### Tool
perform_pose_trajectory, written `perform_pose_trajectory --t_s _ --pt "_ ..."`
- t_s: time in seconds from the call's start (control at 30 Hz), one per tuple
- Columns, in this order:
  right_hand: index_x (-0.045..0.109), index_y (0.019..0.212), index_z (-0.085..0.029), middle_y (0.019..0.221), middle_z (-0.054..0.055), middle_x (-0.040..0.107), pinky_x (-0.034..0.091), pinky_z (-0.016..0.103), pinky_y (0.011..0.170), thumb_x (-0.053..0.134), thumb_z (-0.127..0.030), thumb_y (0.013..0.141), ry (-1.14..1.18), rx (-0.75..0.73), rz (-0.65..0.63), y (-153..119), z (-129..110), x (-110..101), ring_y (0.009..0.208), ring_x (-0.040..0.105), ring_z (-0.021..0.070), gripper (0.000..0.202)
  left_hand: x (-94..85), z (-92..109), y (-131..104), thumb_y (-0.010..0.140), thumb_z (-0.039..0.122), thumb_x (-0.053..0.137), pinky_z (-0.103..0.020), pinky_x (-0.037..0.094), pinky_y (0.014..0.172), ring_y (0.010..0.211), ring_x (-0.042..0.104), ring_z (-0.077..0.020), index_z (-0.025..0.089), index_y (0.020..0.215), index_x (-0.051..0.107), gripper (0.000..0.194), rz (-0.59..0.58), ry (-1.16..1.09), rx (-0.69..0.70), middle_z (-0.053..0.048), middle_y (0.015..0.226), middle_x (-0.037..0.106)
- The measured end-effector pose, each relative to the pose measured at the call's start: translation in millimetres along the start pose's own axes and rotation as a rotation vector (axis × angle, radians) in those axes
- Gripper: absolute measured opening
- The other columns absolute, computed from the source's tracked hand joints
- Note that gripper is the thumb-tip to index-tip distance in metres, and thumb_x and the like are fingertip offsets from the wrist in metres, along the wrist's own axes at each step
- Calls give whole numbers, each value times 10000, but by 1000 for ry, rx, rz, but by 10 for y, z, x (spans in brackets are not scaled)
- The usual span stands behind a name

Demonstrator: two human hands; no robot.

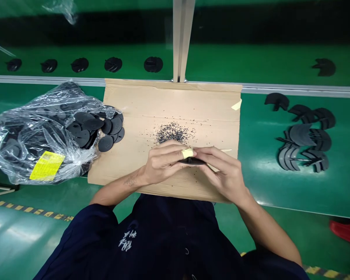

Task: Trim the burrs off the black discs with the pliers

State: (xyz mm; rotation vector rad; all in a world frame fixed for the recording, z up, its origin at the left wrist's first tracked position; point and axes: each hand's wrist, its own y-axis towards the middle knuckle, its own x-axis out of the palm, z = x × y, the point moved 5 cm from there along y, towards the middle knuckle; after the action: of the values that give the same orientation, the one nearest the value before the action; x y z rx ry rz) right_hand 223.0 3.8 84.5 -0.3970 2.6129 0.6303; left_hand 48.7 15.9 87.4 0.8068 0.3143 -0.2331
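Note:
Close over the cardboard sheet (pixel 128 171), my two hands hold a black plastic disc (pixel 192 161) almost edge-on. My left hand (pixel 163 161) pinches its left side, with yellow tape (pixel 188 153) wrapped round one finger. On the disc's right side, my right hand (pixel 224 169) is closed with its fingertips along the rim. A thin pale piece shows beside and beneath the right fingers; its kind cannot be made out. Just beyond the hands, small black crumbs (pixel 173 132) are scattered on the cardboard.
At left lies a clear plastic bag (pixel 43 128) of black discs with a yellow label; several loose discs (pixel 105 143) spill from its mouth. Black notched pieces (pixel 300 134) lie in a group at right. A metal post (pixel 182 39) rises at the far edge. Reflections show in the green panel.

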Motion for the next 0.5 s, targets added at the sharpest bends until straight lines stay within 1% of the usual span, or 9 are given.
perform_pose_trajectory --t_s 0.07,0.17,0.27,0.33,0.4,0.43,0.5 --pt "765 1171 -236 1086 73 778 651 335 781 651 -174 946 -48 0 -26 -22 -20 -11 911 752 188 260 2 4 3 922 228 726 -321 611 763 873 724 -151 198 1177 718 257 -13 -1 -7 -48 945 789" --pt "785 1110 -240 973 55 789 638 309 685 682 -205 935 -39 4 22 -44 -15 -21 794 743 172 206 11 3 14 908 262 747 -296 600 740 843 717 -141 202 1131 737 231 -15 -59 -43 -37 925 788" --pt "798 1043 -247 922 43 790 633 315 671 721 -240 915 5 4 71 -42 15 -2 758 739 174 150 50 -27 11 903 315 753 -283 589 737 832 704 -136 207 1107 753 231 -24 -142 -131 -41 921 778" --pt "795 1024 -248 913 42 785 629 321 680 724 -279 917 -1 14 88 -49 59 -4 753 734 176 132 86 -59 -11 925 345 723 -296 592 784 887 707 -147 202 1111 755 237 -57 -183 -195 -60 967 771" --pt "770 1099 -244 982 62 777 631 347 753 721 -342 921 -73 27 49 -93 133 -16 840 737 197 209 99 -107 -52 950 356 688 -303 595 840 961 718 -160 194 1127 748 248 -90 -231 -260 -78 1029 767" --pt "743 1168 -238 1060 86 765 626 382 817 723 -388 916 -153 28 12 -135 181 -27 936 732 224 294 89 -145 -80 963 357 669 -299 596 856 989 724 -164 191 1142 740 254 -99 -260 -304 -83 1052 767" --pt "661 1316 -206 1255 164 693 585 494 940 720 -494 893 -385 40 -72 -258 308 -60 1163 663 316 516 40 -252 -149 985 363 636 -279 596 860 1008 732 -163 187 1164 719 265 -97 -307 -424 -82 1083 767"
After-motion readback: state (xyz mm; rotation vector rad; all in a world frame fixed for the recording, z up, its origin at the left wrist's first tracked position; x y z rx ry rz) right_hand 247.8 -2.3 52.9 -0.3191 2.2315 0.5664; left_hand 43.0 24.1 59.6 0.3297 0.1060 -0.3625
